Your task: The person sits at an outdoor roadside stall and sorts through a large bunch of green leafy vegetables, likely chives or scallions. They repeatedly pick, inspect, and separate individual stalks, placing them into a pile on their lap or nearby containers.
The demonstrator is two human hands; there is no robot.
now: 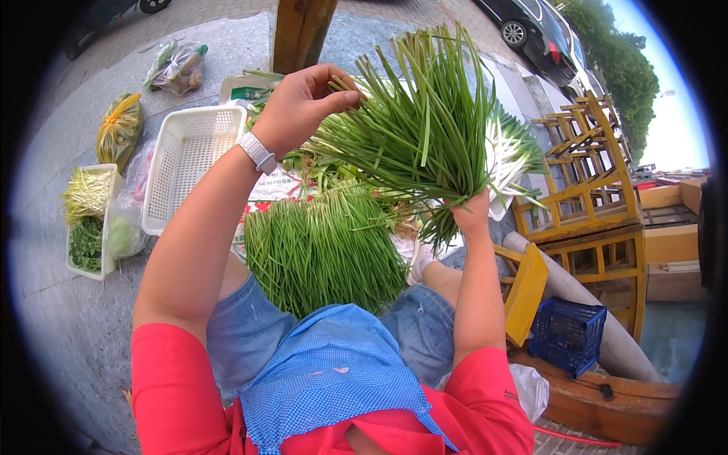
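Note:
My right hand (473,213) grips a thick bundle of garlic chives (424,136) near its leafy lower end. The bundle is held up and tilted, with its stalk ends fanned out at the top. At the left side of the fan, my left hand (310,96) pinches a few stalk ends between thumb and fingers. Beneath the raised bundle, a large pile of garlic chives (324,250) lies in front of my lap, cut ends pointing away from me. A printed white woven sack (276,185) shows under the loose greens beyond it.
Left of me are a white plastic basket (193,128), a white tub of greens (109,227) and bagged vegetables (179,68). Green onions (515,148) lie to the right, near stacked yellow wooden stools (591,187) and a blue crate (569,335). A wooden post (301,34) stands ahead.

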